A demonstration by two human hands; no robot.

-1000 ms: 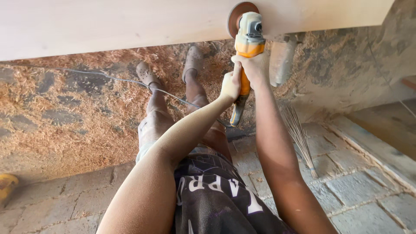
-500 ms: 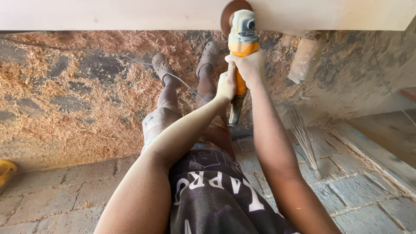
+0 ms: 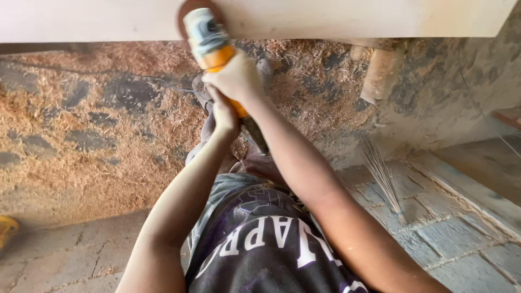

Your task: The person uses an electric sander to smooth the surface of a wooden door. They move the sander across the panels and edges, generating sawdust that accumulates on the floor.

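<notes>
Both my hands hold an orange and grey angle grinder [image 3: 209, 40] with a brown sanding disc pressed on the pale wooden board [image 3: 325, 19] across the top of the view. My right hand [image 3: 239, 78] wraps the orange body of the tool. Just below it, my left hand [image 3: 223, 114] grips the dark rear handle. My arms reach forward over my dark printed shirt, and my legs and feet show beneath the tool.
Wood shavings [image 3: 81, 135] cover the ground under the board. A round wooden leg [image 3: 380, 73] stands at the upper right. A small straw broom [image 3: 382, 179] lies on the stone paving [image 3: 461, 239] at the right. A yellow object [image 3: 6, 230] is at the left edge.
The grinder and both hands have shifted left along the board, and the view has moved closer to the board.
</notes>
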